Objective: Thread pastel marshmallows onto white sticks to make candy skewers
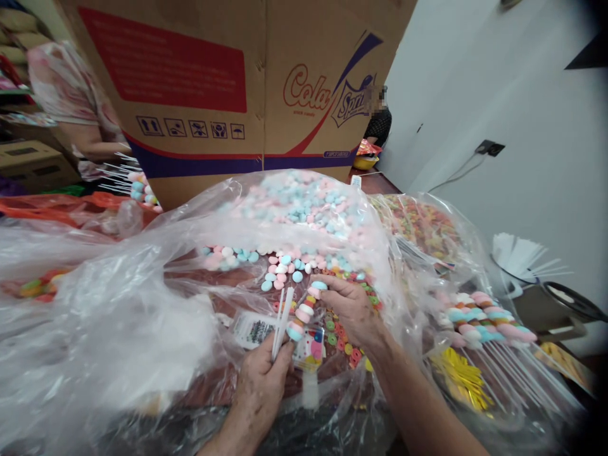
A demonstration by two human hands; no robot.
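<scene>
My left hand (pixel 264 380) is closed around a few thin white sticks (pixel 282 320), one threaded with pink, white and blue marshmallow candies (pixel 301 315). My right hand (pixel 349 304) reaches into an open clear plastic bag (pixel 142 304) and pinches a blue candy (pixel 318 285) at the top of that stick. Loose pastel candies (pixel 285 263) lie in a heap inside the bag just beyond both hands. Small coloured ring candies (pixel 338 335) are scattered under my right wrist.
A large cardboard box (pixel 228 88) stands behind the bag. Finished candy skewers (pixel 479 320) lie at the right, by a container of white sticks (pixel 517 256). Another person (pixel 71 101) works at the far left, another at the back (pixel 379 123).
</scene>
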